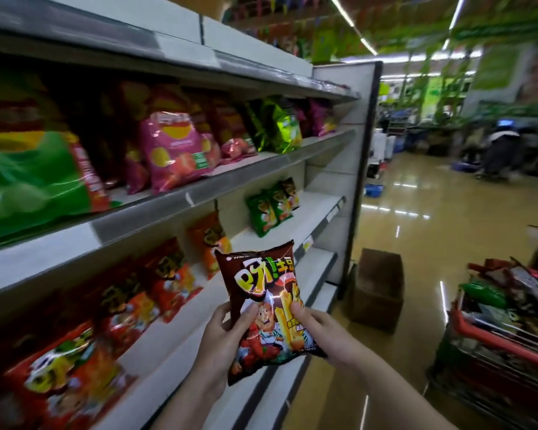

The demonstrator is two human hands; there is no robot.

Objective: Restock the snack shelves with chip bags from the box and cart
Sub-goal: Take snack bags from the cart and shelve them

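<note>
Placement step: the left hand (222, 332) and right hand (319, 328) each keep a grip on the lower half of one brown chip bag (269, 308), held upright before the lower shelf (311, 271), whose bare stretch should likely receive it next, standing face-out.

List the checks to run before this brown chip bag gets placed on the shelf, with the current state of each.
1. Bag held securely: ok. The left hand and right hand both grip the brown chip bag at its lower half.
2. Bag upright, front facing the person: ok.
3. Free space on the shelf at bag height: ok, bare white surface past the green bags.
4. Matching brown bags already there: cannot tell; neighbours are blurred.
5. More stock at hand: ok for the cart, which holds bags; the cardboard box contents cannot be seen.
</note>
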